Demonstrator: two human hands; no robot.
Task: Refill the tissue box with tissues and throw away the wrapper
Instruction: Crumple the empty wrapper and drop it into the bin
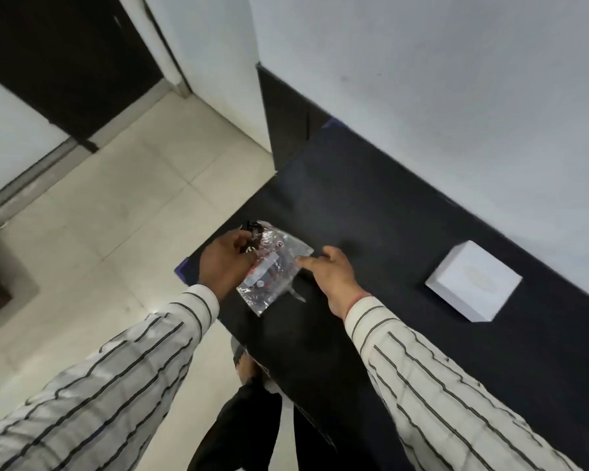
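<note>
A clear plastic wrapper (275, 266) with red and dark print is held just above the dark table (371, 205) near its left corner. My left hand (225, 263) grips the wrapper's upper left end. My right hand (330, 273) pinches its right edge with thumb and fingers. The wrapper looks flat and crumpled; no tissues show inside it. A white square tissue box (473, 282) rests on the table to the right, about a hand's width from my right hand, its top facing up.
The table stands against a white wall (422, 79). Cream floor tiles (116, 205) spread to the left, with a dark door (65, 56) beyond. My dark trousers and a foot (245, 365) show below the table's edge.
</note>
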